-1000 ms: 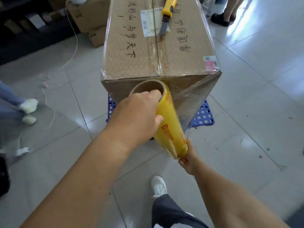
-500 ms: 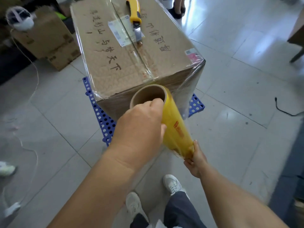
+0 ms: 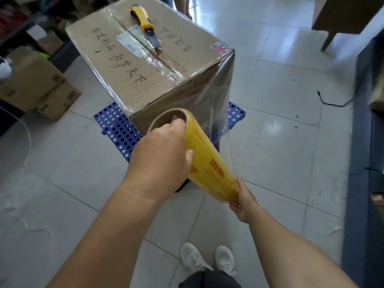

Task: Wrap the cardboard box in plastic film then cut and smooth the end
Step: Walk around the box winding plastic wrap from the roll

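A large cardboard box (image 3: 133, 65) with handwritten characters stands on a blue perforated platform (image 3: 116, 125). Clear plastic film (image 3: 218, 96) covers its near right corner and stretches down to a yellow film roll (image 3: 207, 163). My left hand (image 3: 160, 156) grips the roll's upper end, fingers hooked into the cardboard core. My right hand (image 3: 243, 200) holds the roll's lower end. A yellow-handled utility knife (image 3: 145, 26) lies on top of the box.
Smaller cardboard boxes (image 3: 35, 84) sit on the floor at left beside dark shelving. A black cable (image 3: 332, 100) lies on the tiles at right, near dark furniture (image 3: 365, 142). My white shoes (image 3: 207, 258) are below the roll.
I have stepped around to the right of the box, so its near right corner now faces me. The roll moved with both hands and more film stretches over that corner.
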`<state>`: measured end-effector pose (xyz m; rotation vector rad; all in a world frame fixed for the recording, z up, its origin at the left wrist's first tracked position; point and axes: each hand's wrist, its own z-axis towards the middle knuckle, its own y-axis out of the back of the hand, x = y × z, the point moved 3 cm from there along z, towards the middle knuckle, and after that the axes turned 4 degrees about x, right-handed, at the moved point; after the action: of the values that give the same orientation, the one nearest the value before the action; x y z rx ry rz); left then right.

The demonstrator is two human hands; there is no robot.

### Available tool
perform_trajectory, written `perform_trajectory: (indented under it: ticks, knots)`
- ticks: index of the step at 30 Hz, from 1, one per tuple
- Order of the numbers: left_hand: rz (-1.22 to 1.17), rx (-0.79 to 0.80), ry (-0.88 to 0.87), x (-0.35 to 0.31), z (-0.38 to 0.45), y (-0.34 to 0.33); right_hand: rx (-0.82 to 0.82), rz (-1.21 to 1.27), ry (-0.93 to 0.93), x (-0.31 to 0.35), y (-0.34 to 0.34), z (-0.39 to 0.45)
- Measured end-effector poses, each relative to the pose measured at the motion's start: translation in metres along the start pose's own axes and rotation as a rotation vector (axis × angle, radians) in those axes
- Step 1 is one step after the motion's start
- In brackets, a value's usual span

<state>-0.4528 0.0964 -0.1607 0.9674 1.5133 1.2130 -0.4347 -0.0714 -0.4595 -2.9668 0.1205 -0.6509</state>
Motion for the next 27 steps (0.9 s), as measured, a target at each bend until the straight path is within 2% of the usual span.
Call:
perform_trajectory:
  ticks: [6,13,21,27]
  knots:
    - [0.007,-0.003,0.061,0.013,-0.020,0.002,0.024,-0.029,-0.011,-0.025,-0.002,-0.014]
    - [0.008,0.008,0.038,0.036,-0.043,0.006,0.091,-0.030,-0.007,-0.055,-0.013,-0.036]
    - [0.034,-0.008,-0.079,0.086,-0.053,0.021,0.098,0.077,0.012,-0.100,-0.070,-0.057]
    - [0.069,-0.008,-0.190,0.135,-0.055,0.034,0.042,0.169,0.048,-0.131,-0.123,-0.068]
